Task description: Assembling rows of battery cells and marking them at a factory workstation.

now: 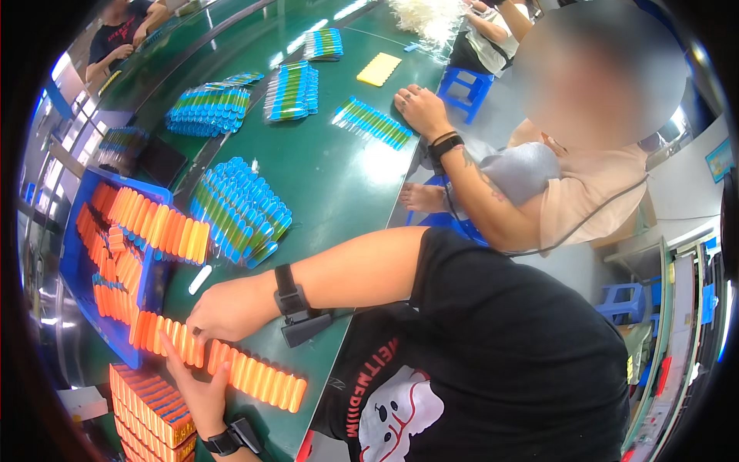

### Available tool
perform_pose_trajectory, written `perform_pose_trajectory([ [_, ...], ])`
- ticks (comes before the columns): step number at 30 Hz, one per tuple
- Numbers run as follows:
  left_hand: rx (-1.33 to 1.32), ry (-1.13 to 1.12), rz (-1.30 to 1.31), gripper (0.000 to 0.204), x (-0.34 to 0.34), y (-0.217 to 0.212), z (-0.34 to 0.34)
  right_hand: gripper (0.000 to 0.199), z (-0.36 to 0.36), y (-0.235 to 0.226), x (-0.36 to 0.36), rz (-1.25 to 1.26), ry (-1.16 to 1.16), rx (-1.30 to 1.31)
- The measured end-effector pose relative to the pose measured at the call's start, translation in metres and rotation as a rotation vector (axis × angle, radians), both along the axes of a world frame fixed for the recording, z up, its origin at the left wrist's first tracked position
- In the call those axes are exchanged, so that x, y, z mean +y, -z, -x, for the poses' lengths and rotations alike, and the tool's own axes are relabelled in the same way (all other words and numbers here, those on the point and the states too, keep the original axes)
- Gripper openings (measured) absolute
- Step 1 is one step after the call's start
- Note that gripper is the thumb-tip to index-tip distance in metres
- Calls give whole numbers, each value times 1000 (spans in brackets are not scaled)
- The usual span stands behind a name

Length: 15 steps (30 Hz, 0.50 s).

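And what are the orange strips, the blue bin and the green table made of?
Orange strips: maybe plastic, shiny; pale highlights run along their ridges. Blue bin: probably hard plastic; smooth, evenly blue walls. Green table: glossy top, perhaps coated; lights reflect in it, material unclear.

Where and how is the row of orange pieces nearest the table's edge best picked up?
Probably across its two long sides, near the middle, coming from above on the table-edge side: the outer orange row lies long and narrow on the green table, and its other end sits close to the inner orange row.
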<state>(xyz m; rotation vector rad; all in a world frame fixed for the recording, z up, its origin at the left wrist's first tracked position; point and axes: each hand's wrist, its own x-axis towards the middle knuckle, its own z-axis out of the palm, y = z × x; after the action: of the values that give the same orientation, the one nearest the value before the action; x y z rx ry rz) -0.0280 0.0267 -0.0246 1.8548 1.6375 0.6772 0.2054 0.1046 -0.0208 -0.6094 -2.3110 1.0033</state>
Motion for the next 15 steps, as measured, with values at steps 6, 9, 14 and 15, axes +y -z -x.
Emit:
perform_pose_trajectory([
  [6, -63, -1, -19, 110, -1, 5, 4, 17, -1, -3, -3, -6, -24, 0],
  [9, -102, 34, -37, 108, 1, 8, 5, 16, -1, -1, -2, -8, -15, -26],
  [14, -198, 39, -17, 106, 0, 6, 1, 18, -1, 0, -3, -30, 3, -23],
  [15, -244, 52, -13, 105, 0, 5, -1, 19, -2, 1, -2, -24, 12, -32],
])
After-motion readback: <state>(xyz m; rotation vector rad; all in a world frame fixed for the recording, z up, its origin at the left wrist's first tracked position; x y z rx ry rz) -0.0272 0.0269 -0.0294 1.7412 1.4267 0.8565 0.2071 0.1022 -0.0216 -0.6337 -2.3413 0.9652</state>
